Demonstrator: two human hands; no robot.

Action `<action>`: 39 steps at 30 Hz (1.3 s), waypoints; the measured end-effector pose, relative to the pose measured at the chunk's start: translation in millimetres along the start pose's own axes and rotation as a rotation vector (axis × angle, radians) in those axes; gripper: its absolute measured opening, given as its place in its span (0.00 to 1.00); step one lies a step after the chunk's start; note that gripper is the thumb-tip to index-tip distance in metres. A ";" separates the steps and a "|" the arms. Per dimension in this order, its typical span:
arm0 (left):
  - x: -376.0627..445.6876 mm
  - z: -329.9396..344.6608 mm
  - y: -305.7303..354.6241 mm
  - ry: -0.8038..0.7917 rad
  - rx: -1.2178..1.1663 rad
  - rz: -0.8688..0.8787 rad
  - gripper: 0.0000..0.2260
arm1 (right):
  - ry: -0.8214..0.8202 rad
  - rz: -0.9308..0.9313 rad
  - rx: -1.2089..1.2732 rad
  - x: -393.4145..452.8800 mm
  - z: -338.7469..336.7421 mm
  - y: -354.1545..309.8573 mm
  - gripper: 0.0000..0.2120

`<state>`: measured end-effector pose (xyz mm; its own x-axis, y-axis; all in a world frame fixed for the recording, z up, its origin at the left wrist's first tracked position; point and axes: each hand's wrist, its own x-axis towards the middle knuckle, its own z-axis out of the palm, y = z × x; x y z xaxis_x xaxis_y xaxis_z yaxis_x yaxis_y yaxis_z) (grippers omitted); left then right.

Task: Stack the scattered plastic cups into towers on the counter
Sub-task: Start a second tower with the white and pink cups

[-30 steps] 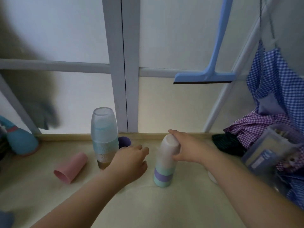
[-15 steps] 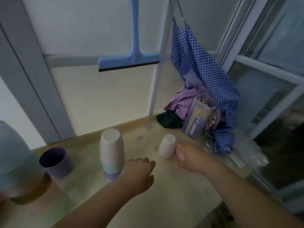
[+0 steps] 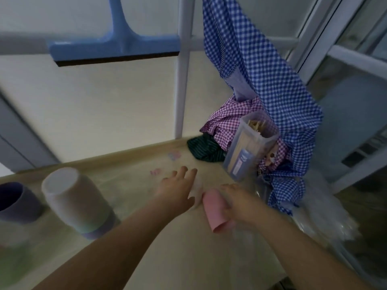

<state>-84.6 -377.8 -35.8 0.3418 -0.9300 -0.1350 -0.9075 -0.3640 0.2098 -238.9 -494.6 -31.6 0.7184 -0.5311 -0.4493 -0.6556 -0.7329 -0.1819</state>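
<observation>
My right hand (image 3: 240,203) grips a pink cup (image 3: 214,210), tilted with its mouth toward me, just above the counter (image 3: 188,254). My left hand (image 3: 178,189) reaches over a white upside-down cup (image 3: 196,190) right beside the pink one; its fingers are spread on the cup, and a firm grip is unclear. A tower of upside-down cups (image 3: 77,201), white on top with green and purple rims below, stands at the left. A purple cup (image 3: 15,203) stands upright at the far left.
A clear container of sticks (image 3: 249,151) leans against checked cloths (image 3: 230,122) at the right. A blue squeegee (image 3: 115,47) hangs on the window frame. Crumpled clear plastic (image 3: 326,208) lies near the counter's right edge.
The view swung right. My right hand left the white cup and now holds a pink cup. My left hand moved forward onto the white cup.
</observation>
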 end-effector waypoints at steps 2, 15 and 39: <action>16.1 6.7 6.6 -0.043 0.004 -0.024 0.34 | -0.038 -0.037 0.020 16.2 4.4 8.8 0.33; 19.6 19.5 3.3 -0.099 -0.053 -0.168 0.29 | -0.146 0.028 0.170 67.2 23.6 -2.9 0.34; -124.8 -188.7 -62.4 0.509 0.012 -0.293 0.29 | 0.255 -0.394 0.174 -16.3 -85.0 -157.7 0.30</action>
<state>-24.5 -248.6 150.7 0.6503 -0.6993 0.2968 -0.7592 -0.6117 0.2221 -127.5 -406.6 78.8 0.9389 -0.3313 -0.0934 -0.3368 -0.8284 -0.4476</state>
